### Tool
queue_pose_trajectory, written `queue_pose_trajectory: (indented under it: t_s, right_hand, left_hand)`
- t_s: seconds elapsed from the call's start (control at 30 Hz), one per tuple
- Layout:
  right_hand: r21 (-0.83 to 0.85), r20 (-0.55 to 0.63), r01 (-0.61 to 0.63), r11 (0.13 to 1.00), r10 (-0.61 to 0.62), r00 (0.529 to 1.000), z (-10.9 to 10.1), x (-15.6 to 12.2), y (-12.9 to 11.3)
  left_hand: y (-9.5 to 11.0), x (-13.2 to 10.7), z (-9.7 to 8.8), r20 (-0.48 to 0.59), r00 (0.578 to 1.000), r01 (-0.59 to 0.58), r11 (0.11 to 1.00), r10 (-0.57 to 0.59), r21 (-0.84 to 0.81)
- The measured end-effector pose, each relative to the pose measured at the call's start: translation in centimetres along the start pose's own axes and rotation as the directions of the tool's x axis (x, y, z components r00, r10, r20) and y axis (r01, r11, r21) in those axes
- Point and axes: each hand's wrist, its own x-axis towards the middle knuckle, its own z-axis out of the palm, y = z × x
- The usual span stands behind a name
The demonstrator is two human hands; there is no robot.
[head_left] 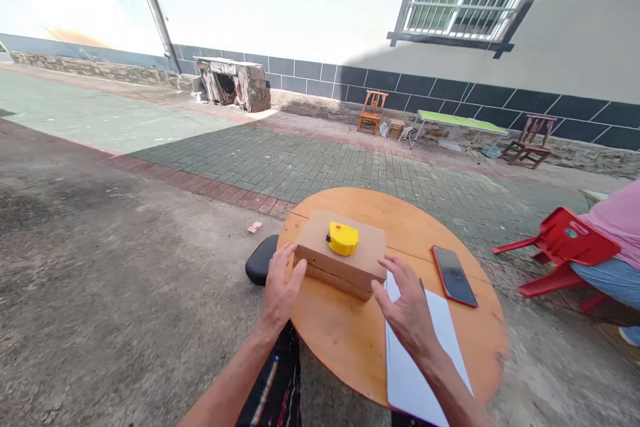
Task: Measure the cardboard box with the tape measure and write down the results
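A brown cardboard box (330, 275) rests on a round wooden table (340, 353). On its top lies a yellow tape measure (343, 239) with a red button. At the box's left end is my left hand (283, 283), thumb and fingers apart, holding nothing. My right hand (404, 300) is by the right end, its fingers spread and its palm empty. Whether the fingertips touch the cardboard, I cannot tell. Beneath my right hand and forearm lies a sheet of white paper (407, 373), with part of a dark, thin object showing beside the hand.
A phone with a red edge (455, 275) lies on the table's right side. Beyond the left edge is a black rounded case (261, 261). To the right, a person in pink sits on a red plastic chair (570, 237). A green-topped folding table (460, 121) stands near the wall.
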Motion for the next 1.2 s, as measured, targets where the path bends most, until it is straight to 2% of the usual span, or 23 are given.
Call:
queue_pose_trajectory:
  t_s: [0.13,0.23,0.3,0.37,0.47,0.5,0.57,0.67,0.77,0.83,0.93,1.03,1.13,1.2]
  right_hand:
    - [-0.069,0.105,-0.007,0.998,0.014,0.994,2.7,5.4,-3.1]
    - [-0.161,0.159,-0.043,0.986,0.069,0.985,4.8,7.4,-4.2]
    - [-0.193,0.180,-0.061,0.979,0.097,0.979,5.7,7.9,-4.5]
    - [-0.141,0.160,-0.083,0.986,0.106,0.982,5.9,7.9,-4.5]
    - [0.147,0.079,-0.189,0.971,0.179,0.981,4.5,6.7,-4.2]
    - [0.280,0.056,-0.238,0.930,0.232,0.971,3.7,6.0,-4.0]
    - [0.534,0.007,-0.314,0.785,0.368,0.930,1.7,4.2,-3.6]
    - [0.820,-0.054,-0.304,0.486,0.593,0.804,-1.1,1.1,-2.7]
    - [0.939,0.080,-0.295,0.175,0.726,0.683,-2.4,-1.7,-2.0]
    - [0.948,0.176,-0.315,0.047,0.747,0.641,-2.2,-3.1,-1.7]
    - [0.946,0.224,-0.325,-0.009,0.743,0.631,-1.3,-4.4,-1.5]
    - [0.955,0.210,-0.297,-0.009,0.729,0.652,-1.0,-4.7,-1.4]
    - [0.964,0.171,-0.267,0.022,0.715,0.677,-2.2,-5.3,-1.3]
    - [0.964,0.172,-0.265,0.027,0.697,0.696,-3.5,-6.2,-1.2]
  left_hand:
    - [-0.4,2.5,1.3,-0.003,0.988,0.149,0.973,-0.152,-0.178]
    - [-0.7,4.0,1.8,-0.035,0.986,0.156,0.972,-0.164,-0.177]
    - [-0.8,5.2,2.3,-0.019,0.985,0.163,0.970,-0.169,-0.179]
    - [-0.7,6.1,2.7,0.048,0.984,0.175,0.966,-0.169,-0.192]
    - [-0.4,6.3,3.1,0.143,0.975,0.197,0.955,-0.168,-0.221]
    - [-0.4,5.9,3.0,0.153,0.974,0.201,0.952,-0.169,-0.230]
    - [-0.6,4.3,2.4,0.151,0.975,0.198,0.948,-0.164,-0.248]
    - [-2.2,0.5,0.7,0.137,0.982,0.161,0.945,-0.127,-0.283]
    - [-4.6,-3.7,-0.9,0.100,0.988,0.140,0.949,-0.116,-0.281]
    - [-5.9,-6.0,-1.5,0.065,0.988,0.154,0.958,-0.143,-0.240]
    - [-6.7,-7.8,-1.5,0.054,0.983,0.183,0.970,-0.177,-0.158]
    - [-6.6,-7.8,-0.8,0.068,0.982,0.184,0.979,-0.179,-0.085]
    - [-6.0,-6.9,-0.5,0.059,0.985,0.163,0.987,-0.162,-0.014]
    - [-5.1,-6.7,-0.9,0.001,0.997,0.083,0.995,-0.083,0.055]
